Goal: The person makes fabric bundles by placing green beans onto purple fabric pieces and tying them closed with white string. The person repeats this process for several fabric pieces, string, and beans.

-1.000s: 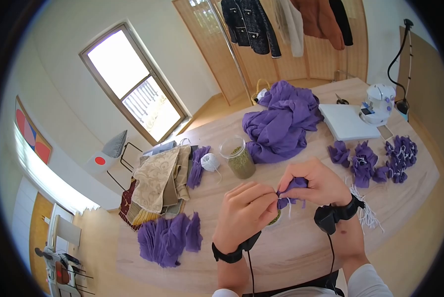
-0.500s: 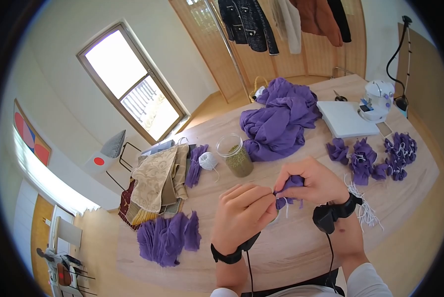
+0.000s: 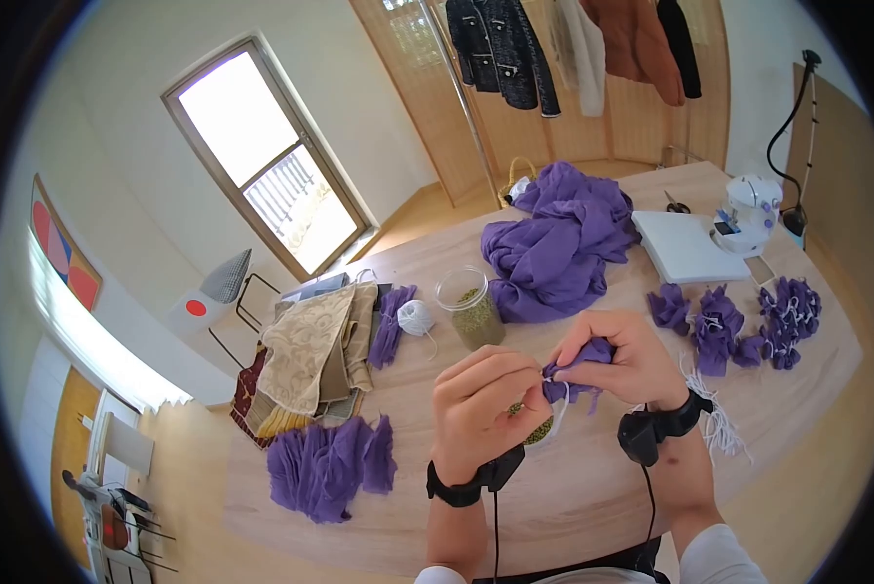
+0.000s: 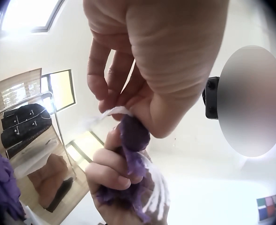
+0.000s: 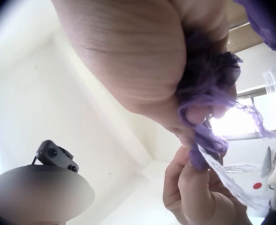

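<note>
Above the near part of the table, my right hand (image 3: 634, 360) grips a small bunched piece of purple cloth (image 3: 591, 364), its frayed ends poking out below the fingers. My left hand (image 3: 485, 404) is right against it, thumb and forefinger pinching a white string (image 4: 114, 111) at the cloth's rounded tip. In the left wrist view this tip (image 4: 134, 133) bulges like a small tight ball. More white strands (image 4: 157, 192) hang beside the right hand. Partly hidden behind the left hand, a small round dish of green beans (image 3: 538, 428) stands on the table.
A glass jar (image 3: 474, 311) of green beans and a ball of white string (image 3: 415, 317) stand ahead. Purple fabric (image 3: 554, 253) is heaped behind them. Tied purple pieces (image 3: 717, 326), cut strings (image 3: 724, 428) and a sewing machine (image 3: 748, 214) are at right; folded fabrics (image 3: 310, 346) at left.
The left hand has tilted up slightly and its fingers have spread, so more of the beans in the dish shows. The white string at the cloth hangs in a longer loop. The right hand keeps its grip.
</note>
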`<control>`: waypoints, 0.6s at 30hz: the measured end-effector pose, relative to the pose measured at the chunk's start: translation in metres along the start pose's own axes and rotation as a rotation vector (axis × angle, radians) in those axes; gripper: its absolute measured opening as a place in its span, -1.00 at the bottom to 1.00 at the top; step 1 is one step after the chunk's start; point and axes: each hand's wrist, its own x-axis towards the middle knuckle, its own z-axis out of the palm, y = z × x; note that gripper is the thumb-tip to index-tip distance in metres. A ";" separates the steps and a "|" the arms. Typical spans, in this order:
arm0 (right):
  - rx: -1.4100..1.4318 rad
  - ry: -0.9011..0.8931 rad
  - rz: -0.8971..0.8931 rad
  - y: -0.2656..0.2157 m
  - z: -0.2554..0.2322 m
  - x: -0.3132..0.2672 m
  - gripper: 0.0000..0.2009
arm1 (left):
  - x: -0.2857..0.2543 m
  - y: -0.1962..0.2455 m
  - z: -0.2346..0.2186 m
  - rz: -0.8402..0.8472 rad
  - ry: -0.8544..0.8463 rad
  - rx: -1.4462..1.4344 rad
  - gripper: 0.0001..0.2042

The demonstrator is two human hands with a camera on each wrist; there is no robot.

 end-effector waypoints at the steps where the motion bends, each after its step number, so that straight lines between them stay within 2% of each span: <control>1: 0.017 0.014 0.014 -0.001 0.000 0.000 -0.86 | 0.000 0.000 0.000 -0.006 0.003 -0.024 -0.80; 7: -0.036 -0.017 -0.025 0.000 -0.005 -0.001 -0.87 | 0.000 0.000 -0.003 0.057 -0.076 0.022 -0.80; 13: -0.059 -0.025 0.030 -0.009 -0.004 -0.003 -0.89 | 0.000 0.002 -0.006 0.081 -0.150 0.094 -0.81; 18: -0.076 -0.053 -0.008 -0.008 -0.007 -0.004 -0.89 | 0.000 0.005 -0.004 0.026 -0.157 0.080 -0.81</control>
